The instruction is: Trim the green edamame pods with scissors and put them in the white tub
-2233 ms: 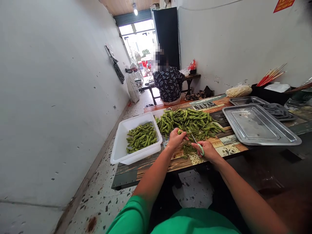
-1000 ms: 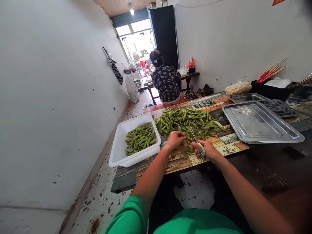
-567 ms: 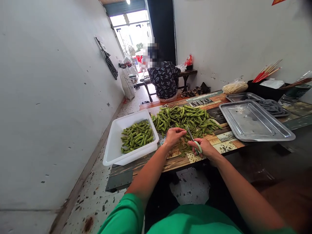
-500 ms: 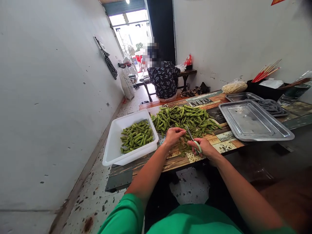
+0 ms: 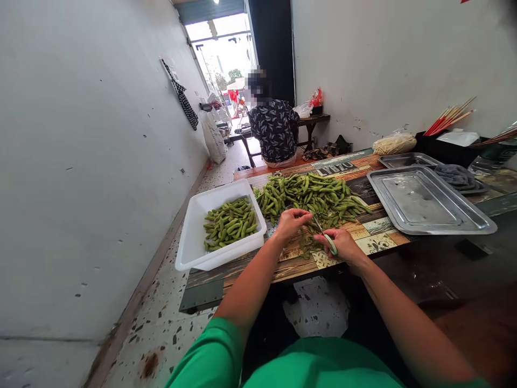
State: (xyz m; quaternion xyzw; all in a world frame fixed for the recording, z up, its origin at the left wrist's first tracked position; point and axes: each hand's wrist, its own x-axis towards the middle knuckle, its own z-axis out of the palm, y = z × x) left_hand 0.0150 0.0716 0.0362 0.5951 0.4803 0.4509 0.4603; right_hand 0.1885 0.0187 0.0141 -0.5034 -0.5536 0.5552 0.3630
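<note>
My right hand (image 5: 338, 245) is closed around the pale green handles of a pair of scissors (image 5: 332, 245). The blades point up and left, their tips close to the fingertips of my left hand (image 5: 291, 222). That hand is pinched on what looks like an edamame pod, mostly hidden by the fingers. Behind both hands a large heap of green edamame pods (image 5: 311, 191) spreads over the table. To the left stands a white plastic tub (image 5: 188, 237) with more pods (image 5: 230, 223) in it. Small green trimmings (image 5: 309, 248) lie between and below my hands.
Metal trays (image 5: 432, 202) lie on the patterned table (image 5: 278, 272) to the right, one holding a dark grey cloth-like bundle (image 5: 454, 175). Behind them are a bagged pale bundle (image 5: 393, 144) and a black box (image 5: 446, 148) with red-ended sticks. A person (image 5: 277, 132) sits farther back.
The scissor blades, apart before, now look closed together near my left fingertips. Both hands stay in nearly the same place, and the whole view has shifted slightly.
</note>
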